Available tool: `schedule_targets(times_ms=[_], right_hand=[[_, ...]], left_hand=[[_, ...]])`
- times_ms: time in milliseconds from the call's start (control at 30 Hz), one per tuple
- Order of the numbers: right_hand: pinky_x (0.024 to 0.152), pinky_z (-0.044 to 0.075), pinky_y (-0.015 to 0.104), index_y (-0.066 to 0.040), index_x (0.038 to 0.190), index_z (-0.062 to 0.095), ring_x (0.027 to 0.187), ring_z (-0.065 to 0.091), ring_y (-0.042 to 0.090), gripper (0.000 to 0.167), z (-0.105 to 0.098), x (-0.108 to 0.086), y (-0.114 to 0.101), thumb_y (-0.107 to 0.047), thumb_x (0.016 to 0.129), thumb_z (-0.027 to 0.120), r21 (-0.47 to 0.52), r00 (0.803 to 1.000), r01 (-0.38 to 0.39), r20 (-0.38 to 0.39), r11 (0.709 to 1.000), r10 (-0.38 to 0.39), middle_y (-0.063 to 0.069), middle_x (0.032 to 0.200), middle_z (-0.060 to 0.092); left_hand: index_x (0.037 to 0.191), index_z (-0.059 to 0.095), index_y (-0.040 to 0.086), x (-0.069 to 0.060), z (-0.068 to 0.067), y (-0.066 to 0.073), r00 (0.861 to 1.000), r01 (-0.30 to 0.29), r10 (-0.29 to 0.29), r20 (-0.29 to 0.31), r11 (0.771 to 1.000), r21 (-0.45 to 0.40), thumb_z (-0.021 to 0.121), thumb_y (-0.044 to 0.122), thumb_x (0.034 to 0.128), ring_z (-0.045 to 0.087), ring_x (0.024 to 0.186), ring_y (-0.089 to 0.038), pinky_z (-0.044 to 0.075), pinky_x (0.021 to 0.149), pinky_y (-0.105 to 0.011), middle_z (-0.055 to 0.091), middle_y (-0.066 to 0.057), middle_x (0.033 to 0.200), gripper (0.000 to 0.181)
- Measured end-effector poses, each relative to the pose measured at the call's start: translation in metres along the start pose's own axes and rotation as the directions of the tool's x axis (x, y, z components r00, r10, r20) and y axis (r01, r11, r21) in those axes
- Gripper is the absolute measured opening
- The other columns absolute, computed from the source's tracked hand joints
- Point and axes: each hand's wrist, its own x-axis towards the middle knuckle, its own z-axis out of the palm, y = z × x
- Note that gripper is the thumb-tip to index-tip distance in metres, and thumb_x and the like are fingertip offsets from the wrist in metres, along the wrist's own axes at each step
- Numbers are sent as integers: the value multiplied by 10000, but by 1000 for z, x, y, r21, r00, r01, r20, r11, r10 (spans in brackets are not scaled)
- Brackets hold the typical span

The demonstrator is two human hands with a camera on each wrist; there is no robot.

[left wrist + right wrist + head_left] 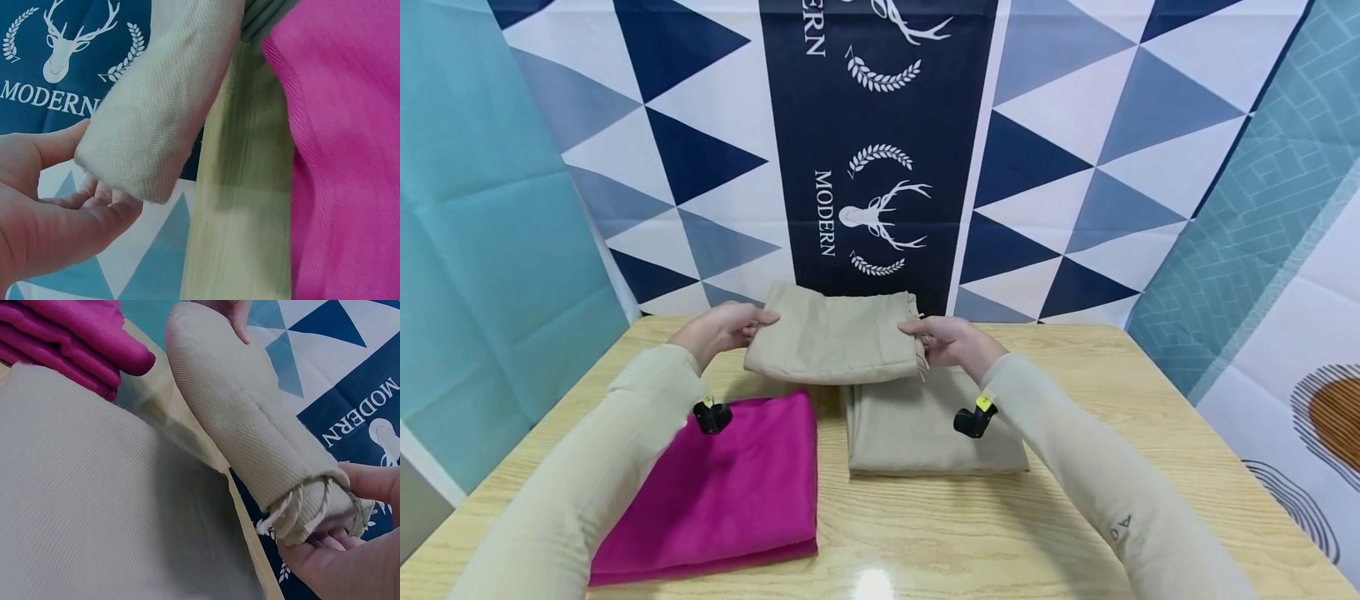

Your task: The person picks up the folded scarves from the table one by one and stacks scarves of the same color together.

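A folded beige scarf (pixel 835 337) with twisted fringe (pixel 325 497) at its right end hangs in the air above the back of the table. My left hand (pixel 722 329) pinches its left end, and my right hand (pixel 955 340) grips the fringed end between thumb and fingers. Below and to the right, a folded grey-beige cloth (pixel 925 433) lies flat, partly covered by the raised scarf and right forearm. A folded magenta cloth (pixel 745 492) lies at the left front, under my left forearm; its thick layered folds show in the right wrist view.
The light wooden table (pixel 1060 517) carries all the cloths. Behind it hangs a backdrop (pixel 880 125) with triangles and deer heads, close to the raised scarf. A teal sheet (pixel 497 208) hangs on the left, and patterned sheets (pixel 1262 275) hang on the right.
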Motion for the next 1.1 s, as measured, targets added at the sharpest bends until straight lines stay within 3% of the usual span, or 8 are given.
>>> schedule_targets(times_ms=[200, 367, 500, 667, 833, 1100], right_hand=[[675, 468, 216, -119, 855, 562, 569, 379, 48, 149, -3, -1, 9, -121, 986, 492, -26, 1000, 13, 16, 1000, -13, -73, 640, 517], [667, 449, 206, -134, 815, 583, 544, 343, 45, 198, -8, -3, 12, -122, 988, 486, -58, 998, 35, 45, 998, -32, -85, 598, 459], [687, 463, 206, -138, 879, 570, 567, 379, 44, 144, -12, -5, 14, -123, 990, 480, -71, 998, 42, 56, 997, -38, -89, 640, 521], [721, 482, 214, -142, 955, 549, 622, 462, 42, 17, -17, -8, 15, -130, 966, 544, -68, 998, 41, 50, 997, -38, -83, 710, 588], [706, 450, 214, -145, 894, 564, 591, 398, 50, 87, -23, -12, 16, -136, 974, 532, -75, 998, 43, 45, 996, -40, -84, 665, 517], [743, 493, 213, -129, 984, 557, 677, 526, 34, 32, -30, -17, 18, -154, 973, 540, -103, 998, 49, 45, 993, -45, -81, 763, 632]], left_hand=[[949, 478, 51, 1, -1, -10, 1000, -19, 19, -5, 1000, 12, 478, 111, 993, 323, 519, -2, 379, 609, -162, 412, 109, 568, 74], [995, 498, 57, 3, 1, -13, 1000, -25, 25, -6, 999, 21, 485, 110, 988, 501, 624, 9, 466, 676, -155, 541, 105, 685, 55], [1060, 507, 57, 3, 4, -13, 999, -29, 30, -19, 999, 30, 493, 116, 985, 586, 729, -9, 509, 724, -171, 589, 90, 786, 96], [1054, 516, 53, 3, 8, -14, 999, -39, 40, -12, 999, 21, 494, 104, 985, 587, 697, -4, 511, 715, -171, 607, 95, 749, 89], [1021, 521, 57, 4, 12, -16, 998, -59, 59, 17, 998, 2, 488, 88, 983, 551, 639, 11, 504, 691, -164, 612, 102, 709, 59], [1074, 502, 54, 5, 16, -17, 996, -60, 60, 67, 998, 3, 464, 90, 997, 450, 581, 17, 470, 682, -160, 606, 109, 711, 93]])
